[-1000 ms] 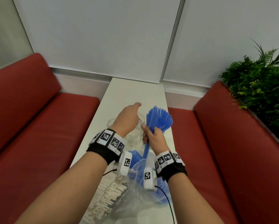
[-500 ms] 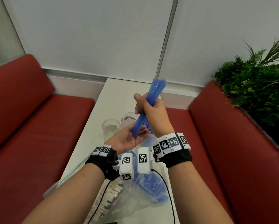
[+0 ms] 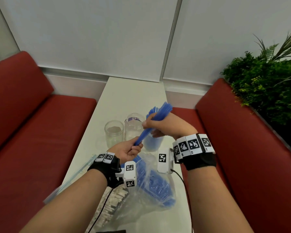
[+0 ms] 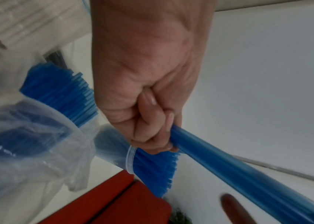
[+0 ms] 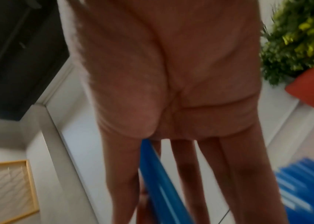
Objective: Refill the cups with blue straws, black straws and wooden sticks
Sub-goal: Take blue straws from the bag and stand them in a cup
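A tight bundle of blue straws [image 3: 160, 111] slants up to the right above the cups. My left hand [image 3: 133, 148] grips its lower end in a fist, as the left wrist view [image 4: 152, 128] confirms. My right hand [image 3: 158, 125] holds the bundle higher up, thumb on one side and fingers on the other. Behind and below the hands stands a clear cup with blue straws [image 3: 154, 143] in it. Two more clear cups stand to its left, a tall one [image 3: 134, 125] and a shorter one [image 3: 114, 133], neither holding straws or sticks.
A clear plastic bag of blue straws [image 3: 151, 187] lies on the white table [image 3: 133, 95] under my wrists, beside a pack of wooden sticks [image 3: 114, 204]. A flat zip bag [image 3: 74, 179] overhangs the left edge. Red benches flank the table, with plants at right.
The bundle came down from upright to a slant over the cups. My left hand, earlier open under its end, now grips that end. My right hand lowered with it.
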Action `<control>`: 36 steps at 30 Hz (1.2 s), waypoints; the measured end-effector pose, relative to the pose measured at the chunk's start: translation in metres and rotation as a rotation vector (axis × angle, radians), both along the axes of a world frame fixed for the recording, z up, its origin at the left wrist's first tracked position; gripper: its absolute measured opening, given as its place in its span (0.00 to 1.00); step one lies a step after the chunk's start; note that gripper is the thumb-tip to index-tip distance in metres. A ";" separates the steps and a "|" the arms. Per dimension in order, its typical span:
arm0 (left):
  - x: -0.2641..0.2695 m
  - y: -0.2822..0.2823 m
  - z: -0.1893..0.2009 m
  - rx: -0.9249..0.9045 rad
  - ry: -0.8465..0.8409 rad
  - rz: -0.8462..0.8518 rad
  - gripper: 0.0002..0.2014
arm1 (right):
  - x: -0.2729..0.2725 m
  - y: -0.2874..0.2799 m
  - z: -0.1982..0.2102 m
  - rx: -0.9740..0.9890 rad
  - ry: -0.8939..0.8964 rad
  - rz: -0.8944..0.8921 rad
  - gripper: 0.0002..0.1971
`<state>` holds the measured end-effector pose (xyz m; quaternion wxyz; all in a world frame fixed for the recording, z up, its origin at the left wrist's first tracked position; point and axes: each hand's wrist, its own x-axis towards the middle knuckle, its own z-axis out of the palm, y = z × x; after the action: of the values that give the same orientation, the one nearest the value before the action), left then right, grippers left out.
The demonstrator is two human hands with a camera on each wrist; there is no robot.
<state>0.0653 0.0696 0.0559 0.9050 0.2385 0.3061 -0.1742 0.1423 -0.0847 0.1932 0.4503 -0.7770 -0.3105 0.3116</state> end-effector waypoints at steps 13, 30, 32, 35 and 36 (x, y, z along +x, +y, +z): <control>0.063 -0.015 0.007 1.219 -0.237 -0.102 0.11 | 0.073 -0.010 0.017 0.310 -0.275 -0.525 0.04; 0.114 -0.029 -0.052 2.262 -0.599 -0.844 0.19 | 0.137 0.025 -0.091 -0.077 -0.114 -0.546 0.05; 0.117 -0.029 -0.054 2.293 -0.563 -0.839 0.18 | 0.139 0.030 -0.098 -0.137 -0.117 -0.504 0.03; 0.120 -0.029 -0.056 2.312 -0.469 -0.837 0.16 | 0.141 0.033 -0.097 -0.175 -0.180 -0.437 0.13; 0.121 -0.028 -0.057 2.313 -0.445 -0.834 0.15 | 0.143 0.033 -0.095 -0.160 -0.239 -0.443 0.18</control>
<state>0.1864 0.0415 -0.0012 0.0729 0.9966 0.0211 -0.0326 0.2851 -0.0514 0.0987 0.4050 -0.8903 -0.1584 0.1351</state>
